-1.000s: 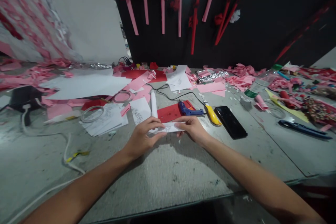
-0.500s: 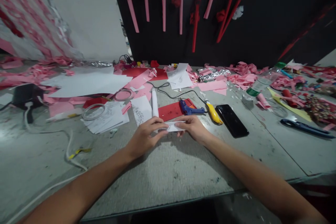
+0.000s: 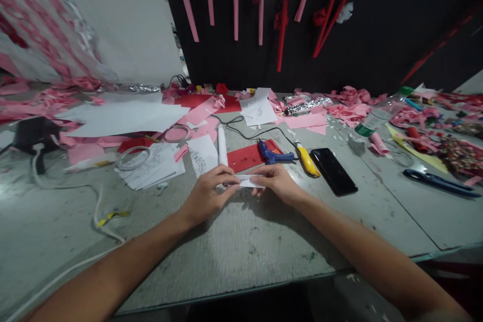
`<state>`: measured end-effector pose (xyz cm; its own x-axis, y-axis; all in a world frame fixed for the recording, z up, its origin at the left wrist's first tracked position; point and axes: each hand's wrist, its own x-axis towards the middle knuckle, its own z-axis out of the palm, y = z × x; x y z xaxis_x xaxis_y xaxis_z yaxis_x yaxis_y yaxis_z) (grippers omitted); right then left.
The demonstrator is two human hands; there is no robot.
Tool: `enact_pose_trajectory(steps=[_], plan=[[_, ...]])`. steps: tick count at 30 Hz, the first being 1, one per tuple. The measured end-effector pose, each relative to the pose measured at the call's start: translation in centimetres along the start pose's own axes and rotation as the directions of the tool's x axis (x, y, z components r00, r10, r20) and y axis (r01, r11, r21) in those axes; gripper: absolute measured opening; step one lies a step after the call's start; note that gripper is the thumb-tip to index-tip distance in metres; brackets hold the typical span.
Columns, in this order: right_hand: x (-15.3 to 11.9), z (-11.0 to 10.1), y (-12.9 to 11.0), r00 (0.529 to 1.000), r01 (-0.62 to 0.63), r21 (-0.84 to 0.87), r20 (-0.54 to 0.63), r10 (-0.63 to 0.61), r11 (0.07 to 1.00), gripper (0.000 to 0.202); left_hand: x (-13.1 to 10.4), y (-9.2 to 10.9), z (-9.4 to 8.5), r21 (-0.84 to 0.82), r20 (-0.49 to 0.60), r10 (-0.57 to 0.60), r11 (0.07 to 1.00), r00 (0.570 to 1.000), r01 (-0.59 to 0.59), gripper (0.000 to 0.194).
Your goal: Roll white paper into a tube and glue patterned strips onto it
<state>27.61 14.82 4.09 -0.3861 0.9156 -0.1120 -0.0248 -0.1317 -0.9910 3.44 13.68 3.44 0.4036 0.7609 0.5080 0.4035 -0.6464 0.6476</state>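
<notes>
A narrow strip of white paper (image 3: 247, 181), which looks folded or rolled, is pinched at both ends just above the table. My left hand (image 3: 211, 188) closes thumb and fingers on its left end. At the right end, my right hand (image 3: 277, 184) grips it the same way; its lower fingers are partly hidden behind the paper. Just beyond the hands lie a red paper sheet (image 3: 241, 157), a white paper roll (image 3: 222, 146) and a blue hot glue gun (image 3: 277, 155). A printed white sheet (image 3: 202, 153) is beyond my left hand.
To the right are a yellow-handled tool (image 3: 308, 161), a black phone (image 3: 334, 171), a dark blue cutter (image 3: 439, 183) and a plastic bottle (image 3: 372, 123). On the left, a white cable (image 3: 98, 206) runs from a black adapter (image 3: 37, 136). Pink paper scraps (image 3: 349, 110) line the back.
The paper strip looks narrower and is turned a little between my fingers. Both hands keep their grip in almost the same place; the view has shifted slightly.
</notes>
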Motion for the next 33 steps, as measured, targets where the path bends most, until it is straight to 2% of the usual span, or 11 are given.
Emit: enact_pose_trajectory(steps=[3,6,12,17,20,24,29,33], plan=[[-0.2,0.2,-0.2,0.999,0.03,-0.021,0.042,-0.029,0.999,0.042,0.0,0.1,0.0,-0.028,-0.023,-0.033,0.999,0.999,0.032,0.007],[-0.3,0.4,-0.2,0.997,0.036,-0.037,0.065,-0.033,0.999,0.047,0.0,0.2,0.0,-0.01,-0.021,-0.006,1.0,1.0,0.006,0.011],[-0.2,0.5,0.4,0.999,-0.046,0.066,0.006,0.046,0.997,0.038,-0.3,0.3,0.0,0.02,0.036,0.047,0.999,0.998,-0.048,0.014],[0.0,0.3,0.6,0.999,-0.047,0.079,-0.003,0.047,0.996,0.036,-0.3,0.1,0.2,0.018,0.018,0.06,0.998,0.998,-0.06,0.012],[0.0,0.3,0.4,1.0,-0.022,0.088,0.004,0.022,0.996,0.037,-0.2,0.1,0.1,-0.034,-0.012,0.002,0.999,1.0,-0.003,0.01],[-0.1,0.5,-0.1,1.0,0.014,0.065,0.024,-0.015,0.998,0.051,0.1,0.2,0.0,-0.123,-0.026,-0.112,0.986,0.993,0.108,0.008],[-0.4,0.7,-0.4,0.998,0.041,0.0,0.052,-0.041,0.999,0.036,0.0,0.4,0.1,-0.223,-0.02,-0.204,0.955,0.979,0.194,0.005],[-0.4,0.7,-0.1,0.999,0.031,-0.024,0.045,-0.03,0.999,0.036,-0.4,0.4,0.4,-0.317,-0.031,-0.327,0.899,0.945,0.3,0.019]])
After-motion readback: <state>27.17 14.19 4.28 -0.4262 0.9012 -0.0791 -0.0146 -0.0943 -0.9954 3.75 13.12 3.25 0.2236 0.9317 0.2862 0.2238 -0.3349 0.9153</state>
